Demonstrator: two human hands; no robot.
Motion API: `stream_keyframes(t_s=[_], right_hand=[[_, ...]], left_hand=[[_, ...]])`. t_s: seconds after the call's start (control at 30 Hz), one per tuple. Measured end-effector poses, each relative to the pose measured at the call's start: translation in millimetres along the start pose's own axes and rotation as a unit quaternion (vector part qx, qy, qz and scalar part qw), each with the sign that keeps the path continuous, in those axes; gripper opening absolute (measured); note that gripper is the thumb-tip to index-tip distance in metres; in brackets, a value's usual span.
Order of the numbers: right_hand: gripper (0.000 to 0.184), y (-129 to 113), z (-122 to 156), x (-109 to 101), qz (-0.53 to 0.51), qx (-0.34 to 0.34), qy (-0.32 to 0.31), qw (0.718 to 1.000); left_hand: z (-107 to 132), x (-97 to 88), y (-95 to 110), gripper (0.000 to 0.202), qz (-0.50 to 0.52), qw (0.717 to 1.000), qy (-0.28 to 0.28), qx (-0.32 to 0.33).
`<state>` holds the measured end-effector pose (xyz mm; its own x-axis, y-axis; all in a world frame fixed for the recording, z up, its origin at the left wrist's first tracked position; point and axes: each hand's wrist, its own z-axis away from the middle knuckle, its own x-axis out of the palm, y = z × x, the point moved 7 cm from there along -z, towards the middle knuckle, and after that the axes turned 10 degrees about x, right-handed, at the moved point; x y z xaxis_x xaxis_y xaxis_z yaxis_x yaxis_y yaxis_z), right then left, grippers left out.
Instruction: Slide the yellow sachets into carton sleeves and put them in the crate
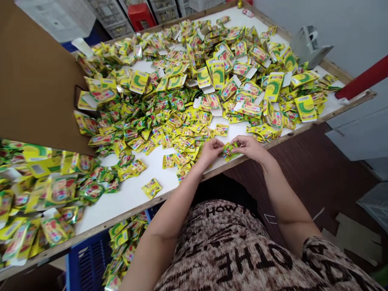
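Observation:
Between my two hands, close to the table's front edge, is a small green-and-yellow candy packet (229, 151). My left hand (212, 149) pinches its left side and my right hand (247, 146) grips its right side. Just beyond them a single yellow packet (221, 129) lies flat. A pile of yellow packets (182, 141) spreads to the left of my left hand, with green packets (127, 117) behind it. Yellow cardboard boxes (218, 74), some with white flaps open, are heaped farther back.
The white table (127, 202) has a raised wooden rim. A large brown carton (36, 76) stands at the left. Near the back right are a grey tape dispenser (311, 44) and a red pole (363, 79). Below the table, a blue crate (87, 262) stands beside more packages.

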<state>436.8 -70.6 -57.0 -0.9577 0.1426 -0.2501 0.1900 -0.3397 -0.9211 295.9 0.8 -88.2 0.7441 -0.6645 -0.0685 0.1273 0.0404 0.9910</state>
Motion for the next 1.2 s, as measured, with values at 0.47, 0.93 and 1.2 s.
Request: stream_keyframes(t_s=[0.47,0.93,1.2], right_hand=[[0.046,29,-24,5,-0.016,0.053,0.044,0.997],[0.033,23,-11,3,-0.049,0.033,0.09,0.994],[0.029,19,-8,-7,-0.076,0.012,0.14,0.987]], left_hand=[[-15,-7.4,10,0.009,0.057,0.998,0.008,0.003],[-141,-47.8,85,0.058,-0.501,0.818,-0.023,0.283],[-110,-43.6,113,0.021,-0.442,0.81,-0.04,0.384]])
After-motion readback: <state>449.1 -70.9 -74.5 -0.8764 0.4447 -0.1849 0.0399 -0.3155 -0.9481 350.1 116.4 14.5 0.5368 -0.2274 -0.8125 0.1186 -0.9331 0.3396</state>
